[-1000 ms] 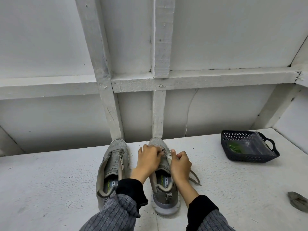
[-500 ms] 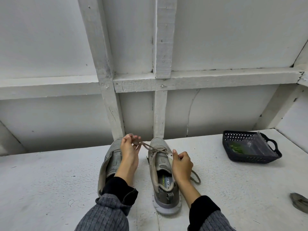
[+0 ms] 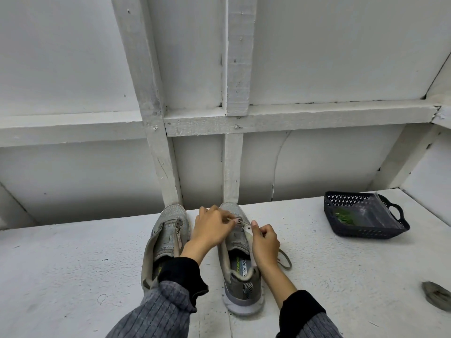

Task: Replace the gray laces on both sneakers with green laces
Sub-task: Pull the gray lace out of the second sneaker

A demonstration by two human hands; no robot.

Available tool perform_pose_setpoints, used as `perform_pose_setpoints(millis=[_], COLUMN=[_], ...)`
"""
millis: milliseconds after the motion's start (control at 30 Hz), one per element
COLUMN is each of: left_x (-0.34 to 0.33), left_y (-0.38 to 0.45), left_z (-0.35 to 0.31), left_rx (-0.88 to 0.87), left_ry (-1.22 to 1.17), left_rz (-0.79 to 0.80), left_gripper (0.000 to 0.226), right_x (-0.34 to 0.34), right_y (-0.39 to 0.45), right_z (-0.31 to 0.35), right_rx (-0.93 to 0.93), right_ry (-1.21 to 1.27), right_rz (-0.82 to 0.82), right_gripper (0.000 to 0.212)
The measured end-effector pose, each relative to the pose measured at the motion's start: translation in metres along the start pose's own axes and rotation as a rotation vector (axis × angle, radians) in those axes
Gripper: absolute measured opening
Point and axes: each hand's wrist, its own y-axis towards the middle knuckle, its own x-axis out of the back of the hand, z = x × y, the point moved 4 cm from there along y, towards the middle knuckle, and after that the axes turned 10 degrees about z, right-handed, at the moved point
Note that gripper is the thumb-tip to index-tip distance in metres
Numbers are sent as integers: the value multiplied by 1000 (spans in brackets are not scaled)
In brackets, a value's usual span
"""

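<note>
Two grey sneakers stand side by side on the white table, toes pointing away from me. The left sneaker [image 3: 168, 232] shows empty eyelets. My left hand [image 3: 211, 228] reaches over the right sneaker [image 3: 240, 262] and pinches the gray lace [image 3: 241, 222] at the eyelets near its toe. My right hand [image 3: 264, 242] grips the right edge of that sneaker's lacing flap, thumb up. A loose loop of gray lace [image 3: 284, 261] trails on the table to the right of the shoe. Green laces [image 3: 344, 217] lie inside the dark basket.
A dark plastic basket [image 3: 366, 231] with a handle sits at the back right of the white table [image 3: 73, 276]. A crumpled grey bundle [image 3: 438, 298] lies at the right edge. A white wall with wooden battens rises just behind the shoes.
My left hand, raised and drawing the lace out to the left half a second ago, has come back down onto the right sneaker's eyelets. My right hand stayed on the shoe.
</note>
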Motion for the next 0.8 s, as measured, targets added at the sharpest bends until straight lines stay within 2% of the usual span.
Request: perform_pose_setpoints(millis=[33, 100, 300, 400, 533, 600, 667, 800], left_x=[-2, -5, -11, -8, -1, 6, 13, 23], left_y=[0, 0, 3, 3, -1, -6, -5, -5], left_z=[-4, -9, -7, 2, 8, 11, 21, 32], left_rx=[21, 59, 144, 157, 129, 161, 211, 191], left_ry=[119, 197, 36, -353, -1308, -1618, -1591, -974], left_rz=[16, 21, 74, -33, -242, -342, -387, -345], left_gripper=[28, 28, 29, 29, 33, 33, 31, 23], right_x=[-1, 0, 0, 0, 1, 1, 1, 0], right_y=[0, -2, -1, -2, -1, 0, 0, -1], right_z=[-2, -4, -5, -5, -6, -6, -6, -6], right_rx=[2, 7, 15, 20, 24, 28, 27, 20], right_ry=[13, 37, 50, 56, 41, 36, 34, 36], right_rz=[11, 14, -4, -6, -7, -10, -11, -18], right_gripper=[37, 37, 37, 36, 36, 36, 36, 37])
